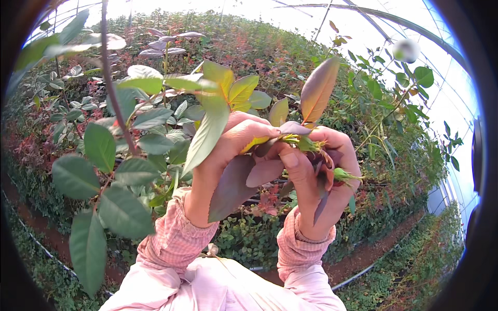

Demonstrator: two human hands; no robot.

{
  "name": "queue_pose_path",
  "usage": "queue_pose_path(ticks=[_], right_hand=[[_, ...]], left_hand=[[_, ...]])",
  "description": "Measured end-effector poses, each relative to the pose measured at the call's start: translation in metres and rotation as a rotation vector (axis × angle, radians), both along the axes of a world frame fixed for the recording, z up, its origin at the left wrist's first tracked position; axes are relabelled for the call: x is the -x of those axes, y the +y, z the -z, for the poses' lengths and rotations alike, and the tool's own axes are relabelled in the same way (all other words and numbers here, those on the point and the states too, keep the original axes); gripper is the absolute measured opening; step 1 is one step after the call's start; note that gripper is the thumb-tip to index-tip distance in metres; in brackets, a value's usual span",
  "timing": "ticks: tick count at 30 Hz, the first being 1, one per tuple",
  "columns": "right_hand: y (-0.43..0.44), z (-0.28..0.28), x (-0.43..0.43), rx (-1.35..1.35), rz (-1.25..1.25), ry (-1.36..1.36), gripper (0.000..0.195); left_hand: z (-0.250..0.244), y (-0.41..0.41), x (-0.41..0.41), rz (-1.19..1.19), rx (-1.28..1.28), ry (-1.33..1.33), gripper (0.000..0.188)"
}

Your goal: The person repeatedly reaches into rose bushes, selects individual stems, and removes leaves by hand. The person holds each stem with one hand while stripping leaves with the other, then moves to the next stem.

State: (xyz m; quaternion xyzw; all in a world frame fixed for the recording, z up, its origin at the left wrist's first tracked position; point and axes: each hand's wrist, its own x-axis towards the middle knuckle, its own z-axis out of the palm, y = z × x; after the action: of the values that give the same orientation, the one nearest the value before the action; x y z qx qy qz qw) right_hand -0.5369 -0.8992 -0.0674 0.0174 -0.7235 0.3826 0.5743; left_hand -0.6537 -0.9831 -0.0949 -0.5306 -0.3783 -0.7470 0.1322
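Both hands meet at chest height around the leafy top of a rose shoot. My left hand [237, 136] pinches the shoot, its wrist partly behind a broad green leaf [208, 128]. Reddish-purple leaves [233, 186] hang below those fingers. Curled around the tip, my right hand [325, 171] has its thumb against the leaves and stem. Between its fingers shows one green rosebud [309, 144]; another bud [342, 175] sticks out past them to the right. A bronze-green leaf [320, 91] stands upright above the right hand. The stem itself is mostly hidden by fingers and leaves.
A thick rose stem [111, 81] with large dark leaves [76, 177] rises close on the left. Dense rose bushes [253, 46] fill the background under a greenhouse frame [389, 17]. Tall shoots [404, 97] lean in at right. A pale pipe [354, 276] runs along the soil path.
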Motion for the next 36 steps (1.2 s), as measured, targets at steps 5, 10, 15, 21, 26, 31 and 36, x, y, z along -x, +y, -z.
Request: queue_pose_path(ticks=[5,10,15,21,26,31,36], right_hand=[[0.004,-0.002,0.007,0.133,-0.204,0.028,0.026],[0.0,0.005,0.009,0.303,-0.274,0.022,0.017],[0.006,0.016,0.009,-0.119,-0.028,0.467,0.033],[0.009,-0.013,0.008,-0.365,0.115,0.114,0.035],[0.023,-0.001,0.017,-0.435,0.083,0.186,0.027],[0.039,0.024,0.022,-0.371,0.183,0.099,0.013],[0.056,0.05,0.028,-0.044,-0.108,0.297,0.022]], left_hand=[[-0.005,0.004,0.007,-0.16,-0.007,0.103,0.033],[0.006,0.006,0.007,0.028,-0.034,-0.014,0.025],[0.001,0.002,0.002,0.066,-0.01,-0.087,0.022],[-0.008,-0.001,0.007,-0.096,-0.015,0.086,0.026],[-0.009,0.001,0.006,0.025,-0.058,0.027,0.024],[-0.008,-0.002,0.009,0.028,-0.117,0.013,0.024],[-0.017,0.016,0.006,-0.474,0.028,0.083,0.061]])
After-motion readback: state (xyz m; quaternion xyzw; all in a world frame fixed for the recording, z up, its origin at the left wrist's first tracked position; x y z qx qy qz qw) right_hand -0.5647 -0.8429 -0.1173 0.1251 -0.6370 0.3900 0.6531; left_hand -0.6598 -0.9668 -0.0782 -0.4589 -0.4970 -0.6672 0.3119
